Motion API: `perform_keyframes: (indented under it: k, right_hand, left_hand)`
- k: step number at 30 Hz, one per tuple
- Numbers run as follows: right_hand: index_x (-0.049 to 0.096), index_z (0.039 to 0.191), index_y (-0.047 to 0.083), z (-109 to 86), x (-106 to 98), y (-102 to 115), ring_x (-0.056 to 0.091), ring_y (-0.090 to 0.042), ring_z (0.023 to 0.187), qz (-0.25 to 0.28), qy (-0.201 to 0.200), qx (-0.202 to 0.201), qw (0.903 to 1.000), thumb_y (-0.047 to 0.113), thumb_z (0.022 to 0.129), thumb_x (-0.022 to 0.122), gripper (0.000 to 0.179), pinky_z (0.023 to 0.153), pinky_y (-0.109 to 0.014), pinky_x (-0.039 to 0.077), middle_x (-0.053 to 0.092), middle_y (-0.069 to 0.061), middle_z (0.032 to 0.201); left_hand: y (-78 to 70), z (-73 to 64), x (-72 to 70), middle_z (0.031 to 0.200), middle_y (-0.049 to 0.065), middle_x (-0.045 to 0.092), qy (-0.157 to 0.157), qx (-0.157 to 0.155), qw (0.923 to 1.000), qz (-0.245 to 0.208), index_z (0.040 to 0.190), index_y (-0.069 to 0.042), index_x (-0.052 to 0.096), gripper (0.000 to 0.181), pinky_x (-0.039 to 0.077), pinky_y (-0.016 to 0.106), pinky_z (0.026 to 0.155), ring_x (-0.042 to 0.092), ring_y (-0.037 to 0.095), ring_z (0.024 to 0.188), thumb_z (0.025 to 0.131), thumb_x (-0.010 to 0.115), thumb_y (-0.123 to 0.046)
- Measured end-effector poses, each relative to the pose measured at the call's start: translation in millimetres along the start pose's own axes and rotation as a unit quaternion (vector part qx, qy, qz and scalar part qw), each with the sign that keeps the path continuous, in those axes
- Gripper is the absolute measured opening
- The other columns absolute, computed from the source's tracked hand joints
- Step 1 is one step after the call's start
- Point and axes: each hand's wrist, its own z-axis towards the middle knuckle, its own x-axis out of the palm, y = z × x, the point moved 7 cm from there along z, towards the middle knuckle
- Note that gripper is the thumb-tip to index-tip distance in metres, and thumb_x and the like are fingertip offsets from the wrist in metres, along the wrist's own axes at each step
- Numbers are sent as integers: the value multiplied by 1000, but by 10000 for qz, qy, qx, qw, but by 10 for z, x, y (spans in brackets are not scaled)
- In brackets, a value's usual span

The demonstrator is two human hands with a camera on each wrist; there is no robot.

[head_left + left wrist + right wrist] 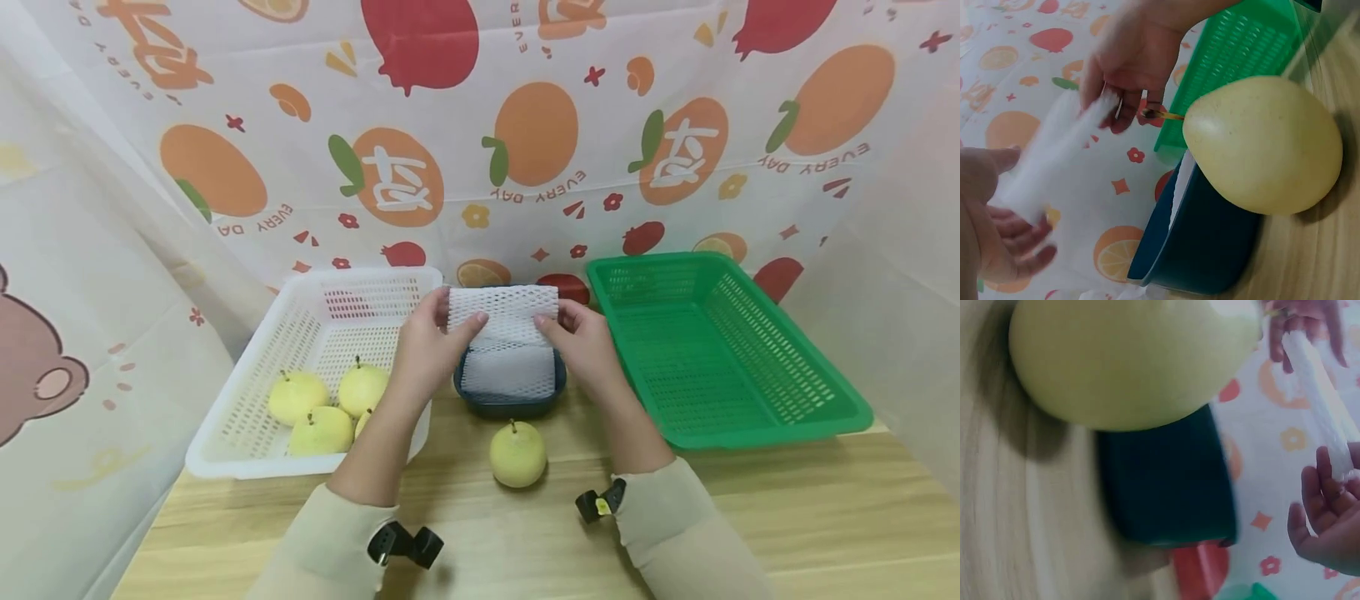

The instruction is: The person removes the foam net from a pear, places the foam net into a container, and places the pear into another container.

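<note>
A white foam net sleeve (502,312) is stretched flat between both hands, above a dark blue container (517,408). My left hand (431,342) pinches its left edge, thumb in front and fingers behind. At the opposite edge, my right hand (588,342) pinches it the same way. More white foam netting (510,372) lies in the container. A yellow-green pear (517,454) with a short stem stands on the table, in front of the container and between the forearms. In the left wrist view, the raised sleeve (1047,156) is blurred.
To the left, a white plastic basket (217,446) holds several pears (298,397). A green plastic basket (757,437) stands at the right. Behind them hangs a fruit-print cloth (465,233). The wooden table (525,542) runs along the front.
</note>
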Motion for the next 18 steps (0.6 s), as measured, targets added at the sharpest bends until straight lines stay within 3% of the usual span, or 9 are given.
perform_keyframes:
  k: [5, 9, 12, 15, 18]
  right_hand:
    - [66, 115, 8, 187, 96, -238, 53, -23, 81, -633, -161, 438, 9969, 30, 95, 66, 30, 66, -25, 47, 61, -10, 89]
    - [62, 128, 8, 273, 137, -356, 57, -24, 95, -980, -164, 734, 9923, 32, 95, 65, 42, 85, -34, 55, 66, -11, 111]
    - [58, 133, 6, 308, 136, -381, 57, -27, 101, -1149, -207, 783, 9901, 32, 94, 66, 48, 92, -40, 54, 65, -13, 118]
    - [59, 133, 5, 324, 133, -377, 57, -28, 97, -1490, -188, 674, 9864, 30, 94, 66, 47, 89, -41, 55, 66, -14, 114]
    - [60, 131, 4, 342, 148, -374, 58, -27, 92, -1849, -87, 553, 9812, 28, 94, 66, 45, 86, -40, 55, 67, -15, 109]
  left_hand:
    - [-11, 84, 174, 153, 19, 37, 353, 433, 9904, 1266, 157, -7, 18, 87, 33, 49, 115, 37, 32, 141, 92, 69, -35]
    - [6, 114, 252, 157, 20, 31, 445, 614, 9722, 2214, 156, -1, 14, 91, 31, 49, 116, 34, 34, 143, 90, 71, -29]
    - [-2, 97, 335, 154, 21, 37, 739, 659, 9494, 2981, 153, 1, 24, 81, 35, 54, 112, 39, 36, 139, 92, 69, -27]
    - [-13, 51, 467, 150, 21, 42, 1233, 668, 9150, 3784, 149, 0, 35, 65, 38, 59, 108, 42, 37, 137, 95, 63, -24]
    - [-6, 5, 613, 151, 20, 42, 1715, 652, 8836, 4307, 148, -2, 38, 58, 36, 62, 108, 39, 38, 139, 96, 58, -18]
